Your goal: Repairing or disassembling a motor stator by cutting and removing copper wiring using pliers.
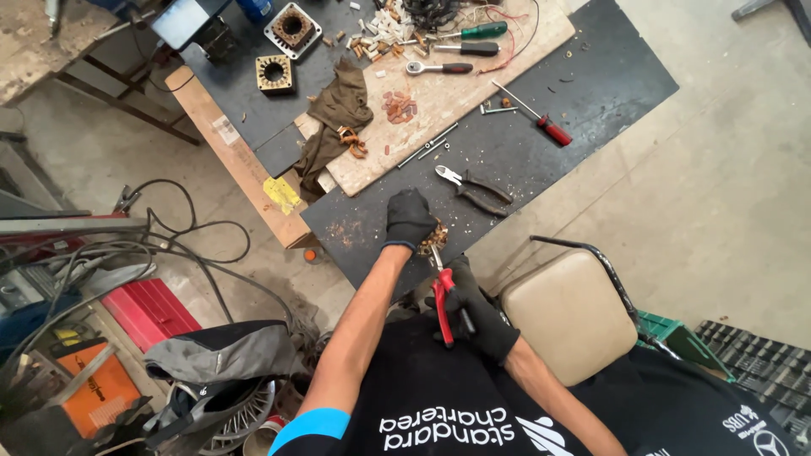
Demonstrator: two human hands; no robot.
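Observation:
My left hand [408, 218], in a black glove, presses on a small clump of copper wire pieces [434, 237] at the near edge of the black worktable [583, 76]. My right hand [478, 317], also gloved in black, grips red-handled cutters [441, 297]. The cutter jaws point up into the copper clump, just beside my left fingers.
Black-handled pliers [475, 191] lie just beyond my left hand. A red-handled screwdriver [541, 121], a wooden board [448, 89] with tools and copper scraps, an olive cloth [338, 114] and two stator cores [274, 73] sit farther back. A beige stool [570, 314] stands at right; cables [182, 245] and a red box [152, 308] lie on the floor at left.

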